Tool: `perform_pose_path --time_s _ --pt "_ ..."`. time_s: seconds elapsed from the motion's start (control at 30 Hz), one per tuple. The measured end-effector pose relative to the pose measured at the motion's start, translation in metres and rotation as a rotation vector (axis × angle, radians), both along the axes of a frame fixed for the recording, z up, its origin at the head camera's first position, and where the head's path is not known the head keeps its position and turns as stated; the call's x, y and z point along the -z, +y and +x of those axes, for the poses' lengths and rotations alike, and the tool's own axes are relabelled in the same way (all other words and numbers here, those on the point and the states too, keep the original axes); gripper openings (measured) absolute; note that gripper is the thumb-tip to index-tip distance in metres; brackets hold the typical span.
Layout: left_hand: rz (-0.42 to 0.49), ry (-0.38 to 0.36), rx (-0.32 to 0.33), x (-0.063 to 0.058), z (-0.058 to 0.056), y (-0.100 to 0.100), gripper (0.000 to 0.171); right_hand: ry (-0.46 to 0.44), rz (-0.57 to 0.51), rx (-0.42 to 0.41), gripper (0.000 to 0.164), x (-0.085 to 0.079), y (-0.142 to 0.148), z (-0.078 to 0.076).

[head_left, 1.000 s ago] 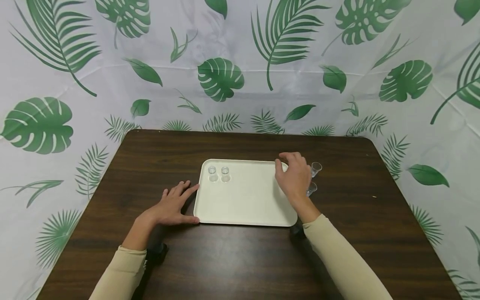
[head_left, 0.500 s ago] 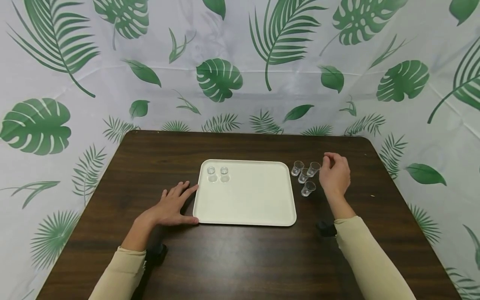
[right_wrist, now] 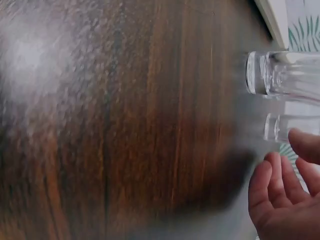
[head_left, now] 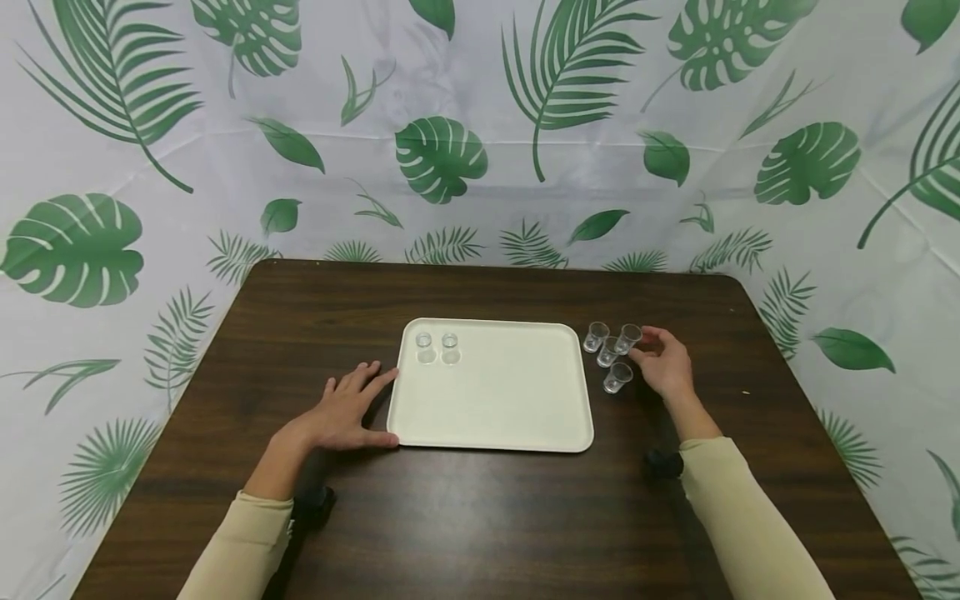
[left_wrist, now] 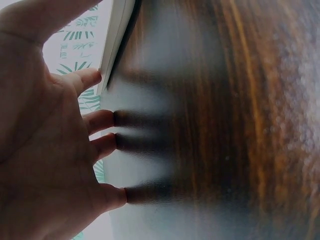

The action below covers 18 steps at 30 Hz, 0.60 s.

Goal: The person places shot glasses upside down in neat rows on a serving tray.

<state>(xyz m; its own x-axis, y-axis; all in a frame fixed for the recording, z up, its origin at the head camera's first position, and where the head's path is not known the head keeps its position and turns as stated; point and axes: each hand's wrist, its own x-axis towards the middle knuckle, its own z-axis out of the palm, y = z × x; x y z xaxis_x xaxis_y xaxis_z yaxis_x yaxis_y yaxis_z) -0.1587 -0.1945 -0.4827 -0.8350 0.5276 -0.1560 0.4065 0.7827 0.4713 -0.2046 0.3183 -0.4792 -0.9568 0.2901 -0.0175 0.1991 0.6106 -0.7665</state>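
Note:
Two small clear shot glasses (head_left: 449, 347) stand at the far left corner of a cream tray (head_left: 517, 392); they appear upside down. My left hand (head_left: 341, 417) is spread beside the tray, its thumb and index finger touching the left edge; in the left wrist view its other fingertips rest on the table. Off the tray's right side stands a cluster of several upright shot glasses (head_left: 617, 377). At the cluster's right my right hand (head_left: 666, 364) has its thumb and fingers parted around the rightmost glass (head_left: 628, 337); contact is unclear. The right wrist view shows no firm grip.
Under everything is a dark wood-grain table (head_left: 480, 517). A white cloth with green leaves (head_left: 480, 192) hangs behind it and along both sides. Black wrist straps (head_left: 663, 463) sit at both sleeves.
My right hand has moved from above the tray's right edge past the glasses, then a little back left to the rightmost one, its fingers opening. My left hand has stayed put.

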Motion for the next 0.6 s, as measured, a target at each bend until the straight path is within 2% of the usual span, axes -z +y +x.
perform_pose_path --time_s 0.13,0.4,0.6 --pt "-0.010 -0.003 0.000 0.0005 -0.0007 -0.0001 0.106 -0.003 -0.021 -0.032 0.046 0.0037 0.0001 -0.0038" --pt "0.007 0.018 -0.003 -0.0009 0.0002 -0.0009 0.105 -0.042 0.027 -0.102 0.049 0.0048 -0.0001 -0.0087" --pt "0.001 -0.003 -0.002 0.0043 -0.0013 -0.0011 0.107 -0.056 0.047 -0.086 0.048 0.0074 0.0010 -0.0082"
